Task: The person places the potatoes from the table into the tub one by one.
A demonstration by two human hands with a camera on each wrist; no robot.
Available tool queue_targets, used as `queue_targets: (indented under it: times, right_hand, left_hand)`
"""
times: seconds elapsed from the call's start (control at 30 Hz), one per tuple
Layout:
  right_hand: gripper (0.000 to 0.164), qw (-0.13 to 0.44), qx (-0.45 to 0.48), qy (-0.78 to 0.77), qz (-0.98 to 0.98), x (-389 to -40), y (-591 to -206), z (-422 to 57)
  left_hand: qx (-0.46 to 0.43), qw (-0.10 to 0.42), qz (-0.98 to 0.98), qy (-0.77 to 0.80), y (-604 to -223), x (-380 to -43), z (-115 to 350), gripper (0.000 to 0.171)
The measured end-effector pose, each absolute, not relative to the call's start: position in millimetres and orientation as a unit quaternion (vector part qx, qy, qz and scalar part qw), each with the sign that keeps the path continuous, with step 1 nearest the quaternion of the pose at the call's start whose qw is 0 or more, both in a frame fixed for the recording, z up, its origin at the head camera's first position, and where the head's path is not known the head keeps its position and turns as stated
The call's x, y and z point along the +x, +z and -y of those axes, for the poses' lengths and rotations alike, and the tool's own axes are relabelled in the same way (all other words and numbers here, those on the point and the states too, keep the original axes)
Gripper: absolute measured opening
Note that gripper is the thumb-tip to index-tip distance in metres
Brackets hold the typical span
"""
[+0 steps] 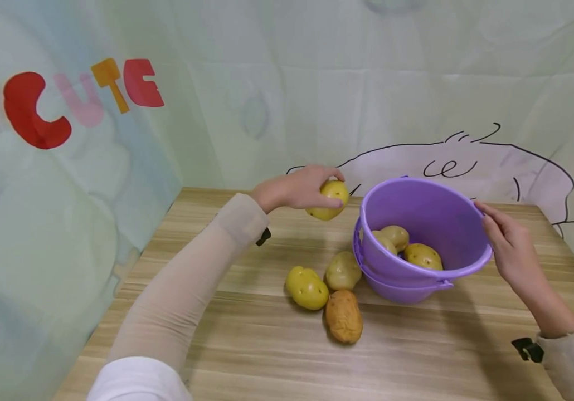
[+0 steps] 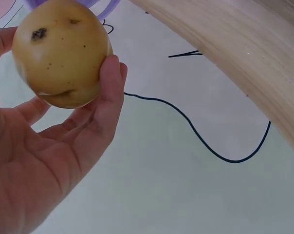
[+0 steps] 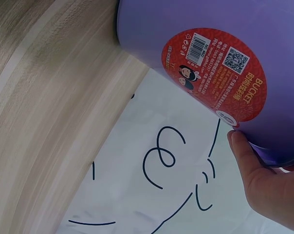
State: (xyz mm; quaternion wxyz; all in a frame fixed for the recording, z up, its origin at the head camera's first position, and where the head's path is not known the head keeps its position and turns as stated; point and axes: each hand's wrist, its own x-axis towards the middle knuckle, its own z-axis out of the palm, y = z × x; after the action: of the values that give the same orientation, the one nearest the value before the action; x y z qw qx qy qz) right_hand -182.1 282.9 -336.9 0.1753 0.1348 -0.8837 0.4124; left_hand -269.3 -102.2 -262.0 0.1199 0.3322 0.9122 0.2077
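Note:
A yellow potato point(image 1: 334, 195) is gripped by my left hand point(image 1: 303, 188), held above the table to the left of the bucket. The left wrist view shows the same potato point(image 2: 62, 53) between thumb and fingers, with dark spots on its skin. My right hand point(image 1: 514, 250) holds the rim of the purple bucket point(image 1: 407, 284), which leans on the table. Inside lie several potatoes, one yellow potato point(image 1: 423, 256) nearest the front. Beside the bucket rest a pale potato point(image 1: 343, 271), a bright yellow potato point(image 1: 307, 288) and a brown-orange potato point(image 1: 344, 316), close together.
The wood-grain table point(image 1: 247, 345) carries everything. Behind it hangs a printed cloth backdrop point(image 1: 247, 100), with a line drawing at the right and coloured letters at the left. A red label point(image 3: 215, 75) is stuck on the bucket's outer side.

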Motion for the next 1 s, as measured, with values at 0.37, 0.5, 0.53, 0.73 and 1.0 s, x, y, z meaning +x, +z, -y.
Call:
queue_targets:
  times: [0.37,0.5,0.53,0.73,1.0]
  right_hand:
    - [0.043,0.173,0.132,0.416,0.883,-182,-337,-283]
    - [0.043,0.175,0.132,0.413,0.884,-182,-337,-282]
    - [0.043,0.175,0.133,0.413,0.884,-182,-337,-282]
    - [0.043,0.174,0.135,0.42,0.88,-183,-337,-283]
    - [0.043,0.177,0.134,0.416,0.882,-183,-338,-283]
  left_hand:
    - [0.351,0.101,-0.905,0.22,-246,-269,98,0.058]
    - [0.355,0.098,-0.904,0.216,-241,-268,95,0.057]
    - [0.356,0.097,-0.904,0.217,-240,-268,94,0.058]
    - [0.363,0.097,-0.899,0.225,-231,-266,86,0.056]
    - [0.378,0.093,-0.894,0.221,-220,-264,75,0.055]
